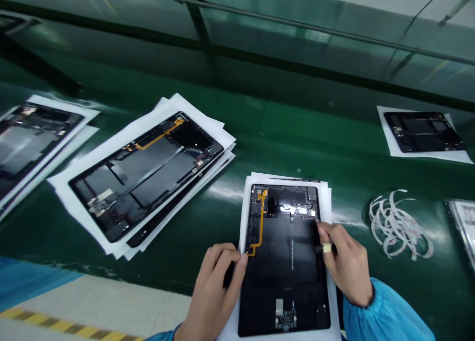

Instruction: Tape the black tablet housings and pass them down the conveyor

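An opened tablet body [285, 262] with an orange flex cable lies on white paper sheets [326, 197] right in front of me. My left hand [215, 291] rests on its left edge, fingers curled, thumb tip near the lower end of the orange cable. My right hand [347, 264] sits at the tablet's right edge with fingers pinched together on a small dark tool or part that I cannot make out; one finger wears a yellowish cot.
A stack of opened tablets [148, 172] on paper lies to the left, another [29, 138] at far left. One more tablet [423, 130] rests at the back right. A pile of white peeled strips [401, 224] lies right of me on the green conveyor belt [297, 128].
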Available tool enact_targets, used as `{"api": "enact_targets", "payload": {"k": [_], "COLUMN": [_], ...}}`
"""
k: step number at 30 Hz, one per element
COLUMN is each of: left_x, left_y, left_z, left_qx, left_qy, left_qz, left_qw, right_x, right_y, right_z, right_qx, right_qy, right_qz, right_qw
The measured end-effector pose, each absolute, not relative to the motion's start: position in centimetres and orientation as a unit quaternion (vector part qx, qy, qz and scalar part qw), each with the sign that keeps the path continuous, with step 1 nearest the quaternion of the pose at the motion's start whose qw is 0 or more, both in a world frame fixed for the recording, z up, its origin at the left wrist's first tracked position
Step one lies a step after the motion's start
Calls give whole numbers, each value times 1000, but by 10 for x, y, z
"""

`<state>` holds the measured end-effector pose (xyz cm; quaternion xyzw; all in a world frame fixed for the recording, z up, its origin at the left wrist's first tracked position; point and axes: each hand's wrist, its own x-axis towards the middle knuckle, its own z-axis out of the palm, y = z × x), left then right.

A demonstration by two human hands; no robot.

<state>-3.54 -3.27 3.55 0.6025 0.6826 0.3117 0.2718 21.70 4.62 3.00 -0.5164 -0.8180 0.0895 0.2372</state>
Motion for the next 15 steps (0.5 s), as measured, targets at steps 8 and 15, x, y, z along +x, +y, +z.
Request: {"api": "enact_targets", "payload": {"k": [8,15], "left_x": [-21,-46], "left_y": [-33,-13], "left_z": [64,35], "left_qx": [573,500], "left_qy": [681,728], "left_qz": [313,235], "left_qw": [331,407], "right_x": [214,207], "right_y": [44,41], "right_z": [13,16], "right_qx": [-532,-534], "right_qy": [-815,-812], "right_qz": [20,24], "right_qw": [229,235]}}
